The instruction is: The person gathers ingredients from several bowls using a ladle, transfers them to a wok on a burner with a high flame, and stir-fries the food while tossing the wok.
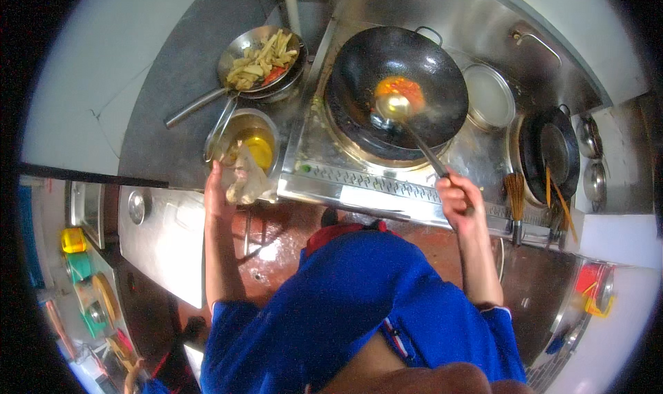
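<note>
My right hand (pixel 461 194) grips the handle of a metal ladle (pixel 422 145). Its bowl rests low in a black wok (pixel 357 73) on the stove, at the edge of chopped red food in orange oil (pixel 399 87). At the counter's front edge, my left hand (pixel 220 192) holds a crumpled, pale cloth (pixel 247 179), its fingers mostly hidden. Just beyond that cloth is a metal pot of yellow oil (pixel 259 148). Behind it, a long-handled metal strainer or pan (pixel 225 65) carries pale cut strips (pixel 264 57) and some red pieces.
Right of the wok are a round metal lid or pan (pixel 489 96), a second black wok (pixel 528 150) and a bamboo brush (pixel 514 194). A wall tap (pixel 538 42) juts over the stove. At lower left, another person's hand (pixel 135 368) is near a side table.
</note>
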